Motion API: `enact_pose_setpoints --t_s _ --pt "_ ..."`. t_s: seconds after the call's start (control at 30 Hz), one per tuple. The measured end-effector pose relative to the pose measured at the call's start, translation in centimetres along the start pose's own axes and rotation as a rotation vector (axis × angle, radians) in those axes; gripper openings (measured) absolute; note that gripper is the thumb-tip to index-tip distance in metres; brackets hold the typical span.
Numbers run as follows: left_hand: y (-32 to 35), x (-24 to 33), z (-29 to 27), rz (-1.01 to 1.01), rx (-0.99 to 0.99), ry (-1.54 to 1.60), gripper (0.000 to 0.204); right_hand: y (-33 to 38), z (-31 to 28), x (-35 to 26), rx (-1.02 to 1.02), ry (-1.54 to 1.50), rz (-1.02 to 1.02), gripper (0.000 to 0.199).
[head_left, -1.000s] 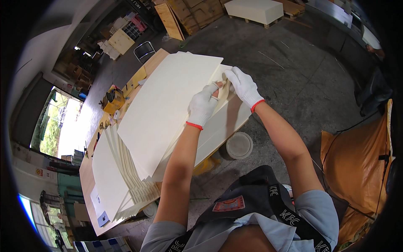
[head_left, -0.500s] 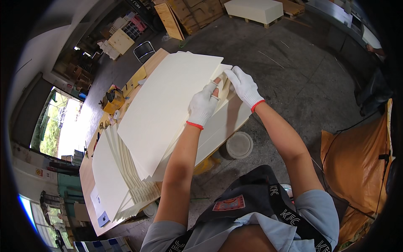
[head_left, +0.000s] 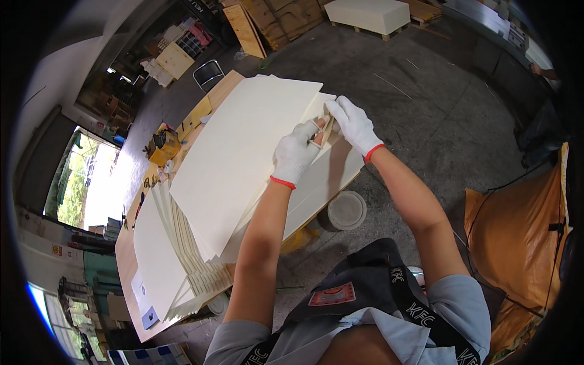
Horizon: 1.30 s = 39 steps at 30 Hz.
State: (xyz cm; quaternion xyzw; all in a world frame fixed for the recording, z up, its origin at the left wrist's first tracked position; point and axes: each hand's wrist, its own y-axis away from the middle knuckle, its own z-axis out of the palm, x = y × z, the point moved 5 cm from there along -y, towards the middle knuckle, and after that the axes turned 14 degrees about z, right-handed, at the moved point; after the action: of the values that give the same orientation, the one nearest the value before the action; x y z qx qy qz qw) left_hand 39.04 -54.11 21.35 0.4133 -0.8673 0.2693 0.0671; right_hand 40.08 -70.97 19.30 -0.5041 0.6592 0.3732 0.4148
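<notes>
A loose stack of large white sheets [head_left: 243,140] lies askew on the table, with edges fanned out at the right corner. My left hand [head_left: 292,157], in a white knit glove with bare fingertips showing, rests over the stack's right edge, its thumb and fingers closed at the sheet edges. Across from it, my right hand [head_left: 354,125], gloved in white with a red cuff, pinches the far right corner of the sheets. Some lifted edges bend between the two hands; the undersides of my fingers are hidden.
Another fanned pile of white sheets [head_left: 161,243] lies at the table's near left. A yellow box of tools [head_left: 163,146] stands along the left edge of the wooden table [head_left: 129,267]. A round lidded bucket [head_left: 347,210] is on the floor to the right; an orange cover [head_left: 511,237] hangs farther right.
My left thumb and fingers have shifted slightly right along the sheet edges, closer to my right hand. The right hand stays at the corner.
</notes>
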Motion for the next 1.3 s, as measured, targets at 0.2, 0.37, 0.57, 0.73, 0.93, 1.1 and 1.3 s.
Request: enact_pose_setpoints --t_s 0.2,0.37,0.57,0.73,0.93,1.1,1.3 --pt "0.3 -0.7 0.3 0.079 0.033 0.052 0.026 0.1 -2.1 1.5 0.206 0.767 -0.323 0.041" --pt "0.0 -0.2 0.2 0.1 0.005 0.076 0.024 0.6 -2.0 0.2 0.239 0.78 -0.631 0.031" --pt "0.0 0.0 0.0 0.036 -0.007 0.063 0.024 -0.5 -0.1 0.6 0.024 0.121 -0.147 0.032" --pt "0.0 -0.2 0.0 0.092 0.014 0.057 0.03 0.1 0.0 1.3 -0.121 -0.231 0.117 0.04" --pt "0.1 0.1 -0.2 0.072 -0.004 0.079 0.037 0.2 0.0 1.6 -0.089 -0.25 0.093 0.041" --pt "-0.1 0.1 0.2 0.183 0.046 0.083 0.036 0.2 -0.2 1.7 -0.082 -0.237 0.11 0.042" --pt "0.2 1.3 0.2 0.177 0.028 -0.174 0.036 1.1 -2.0 1.3 0.233 -0.341 0.025 0.041"
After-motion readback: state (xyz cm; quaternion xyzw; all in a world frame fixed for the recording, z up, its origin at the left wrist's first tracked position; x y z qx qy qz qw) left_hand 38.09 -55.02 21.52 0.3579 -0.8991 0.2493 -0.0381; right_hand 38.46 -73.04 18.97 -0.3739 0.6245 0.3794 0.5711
